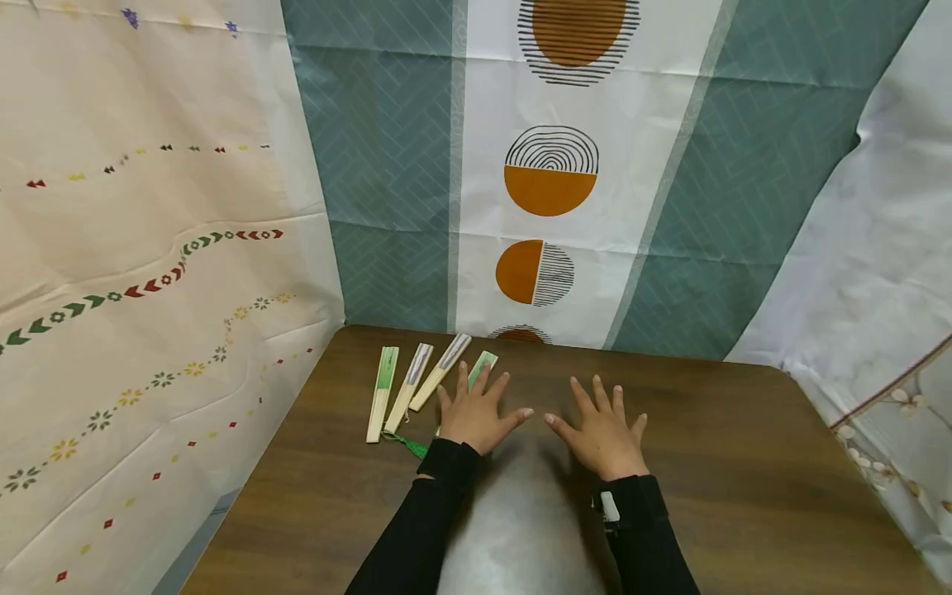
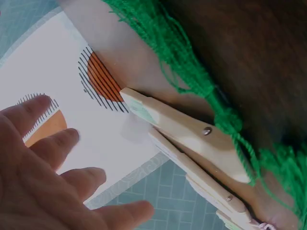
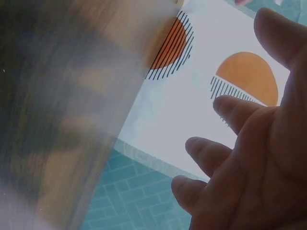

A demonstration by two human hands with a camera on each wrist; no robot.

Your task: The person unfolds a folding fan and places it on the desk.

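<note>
My left hand [image 1: 476, 415] is held over the wooden table with its fingers spread and nothing in its grasp. Beneath and beside it lie several closed folding fans with pale wooden ribs. The leftmost fan [image 1: 383, 395] has a green upper half; two others, a middle fan [image 1: 409, 388] and a slanted fan [image 1: 440, 372], have greyish patterned tops. Another green-topped fan [image 1: 483, 364] is partly hidden by the left hand. A green tassel [image 1: 414, 447] trails near the left wrist. In the left wrist view, a rivet shows on the nearest fan [image 2: 182, 125]. My right hand [image 1: 606, 434], fingers also spread, holds nothing.
The brown table [image 1: 729, 471] reaches back to a teal and white curtain [image 1: 387, 165] with orange circles. A cream patterned cloth [image 1: 149, 248] hangs at the left, a white cloth [image 1: 878, 248] at the right. Both wrists wear black bands.
</note>
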